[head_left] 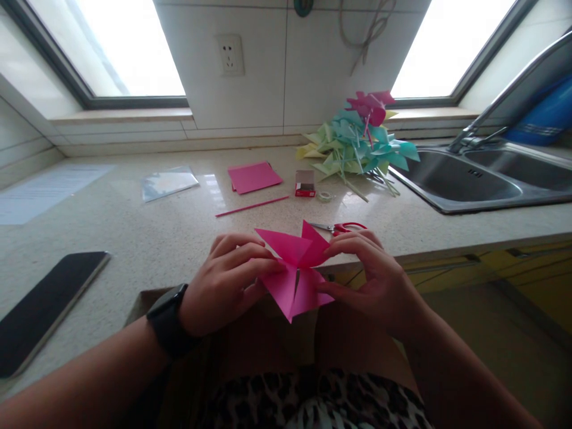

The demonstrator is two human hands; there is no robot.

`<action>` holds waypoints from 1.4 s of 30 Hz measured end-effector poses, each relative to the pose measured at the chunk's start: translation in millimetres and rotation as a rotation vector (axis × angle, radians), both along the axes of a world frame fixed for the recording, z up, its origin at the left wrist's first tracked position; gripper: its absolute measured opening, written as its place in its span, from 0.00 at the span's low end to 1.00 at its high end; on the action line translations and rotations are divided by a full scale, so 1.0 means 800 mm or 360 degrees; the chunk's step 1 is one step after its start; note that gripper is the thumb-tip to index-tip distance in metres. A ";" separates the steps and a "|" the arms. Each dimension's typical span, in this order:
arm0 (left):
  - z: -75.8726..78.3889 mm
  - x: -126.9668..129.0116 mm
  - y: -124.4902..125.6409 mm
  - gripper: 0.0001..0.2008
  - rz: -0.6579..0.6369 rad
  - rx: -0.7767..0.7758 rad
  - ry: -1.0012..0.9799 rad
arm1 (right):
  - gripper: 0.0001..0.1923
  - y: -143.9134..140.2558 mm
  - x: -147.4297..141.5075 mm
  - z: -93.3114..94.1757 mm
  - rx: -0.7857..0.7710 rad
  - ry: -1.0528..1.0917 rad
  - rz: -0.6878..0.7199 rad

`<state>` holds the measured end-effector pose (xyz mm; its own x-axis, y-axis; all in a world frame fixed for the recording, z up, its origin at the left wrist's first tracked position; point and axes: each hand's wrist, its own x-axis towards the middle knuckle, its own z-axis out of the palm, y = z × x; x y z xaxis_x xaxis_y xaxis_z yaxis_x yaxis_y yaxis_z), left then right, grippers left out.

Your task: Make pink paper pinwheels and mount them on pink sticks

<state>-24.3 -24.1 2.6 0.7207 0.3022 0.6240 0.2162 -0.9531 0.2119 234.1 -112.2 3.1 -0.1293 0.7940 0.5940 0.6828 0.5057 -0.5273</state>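
A pink paper square [304,286], slit toward its centre into pointed flaps, is held up at the counter's front edge. My left hand [235,277], with a black watch on its wrist, grips its left side between fingers and thumb. On the opposite side, my right hand [370,277] pinches the paper, forefinger on the upper flap and thumb on the lower one. Just behind the paper lie red-handled scissors [342,227], partly hidden by the paper and my right hand. Farther back is a thin pink stick [252,206].
Pink paper sheets [254,177], a small red box [305,183] and a tape roll [325,195] lie behind. Finished paper pinwheels [357,140] are heaped beside the sink [473,179]. A phone [49,304], a clear packet [167,182] and a printed sheet [49,189] lie left.
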 end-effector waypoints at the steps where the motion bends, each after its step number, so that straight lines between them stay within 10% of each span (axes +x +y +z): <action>1: -0.001 0.000 0.000 0.13 0.0021 0.0045 0.0016 | 0.19 0.000 -0.001 -0.001 0.0007 -0.0011 -0.0009; 25: -0.011 -0.002 0.001 0.13 -0.0044 0.0208 0.0071 | 0.03 0.016 -0.036 0.001 -0.0411 0.0170 0.0114; 42: -0.015 0.001 0.001 0.14 0.0162 0.0143 0.0162 | 0.04 0.024 -0.036 0.006 -0.0232 0.0157 0.0014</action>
